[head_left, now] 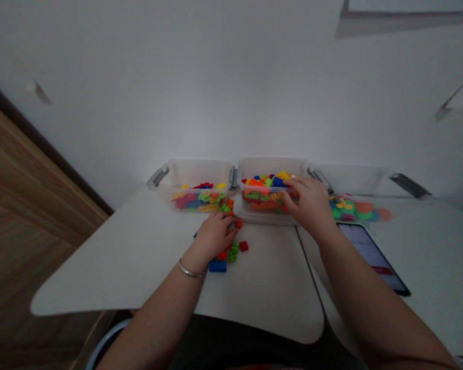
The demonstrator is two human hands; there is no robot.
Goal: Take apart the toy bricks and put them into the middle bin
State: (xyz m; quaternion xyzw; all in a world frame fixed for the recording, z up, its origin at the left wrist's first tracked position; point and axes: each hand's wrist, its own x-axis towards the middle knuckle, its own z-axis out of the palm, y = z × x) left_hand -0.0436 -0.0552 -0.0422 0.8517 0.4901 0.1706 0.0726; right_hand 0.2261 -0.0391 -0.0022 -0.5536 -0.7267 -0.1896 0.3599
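Head view: our left grip curls beside loose bricks on the counter; our right grip reaches over the middle tub, near a blue brick. We cannot tell whether either grasps anything.

Three clear boxes line the far edge of the table; the plastic pieces heaped there overlap too much to count. Closer to the near edge lie one blue block, one separate dark red piece and several green and orange ones, number unclear. One phone, one bracelet, two hands: one left hand, one right hand.
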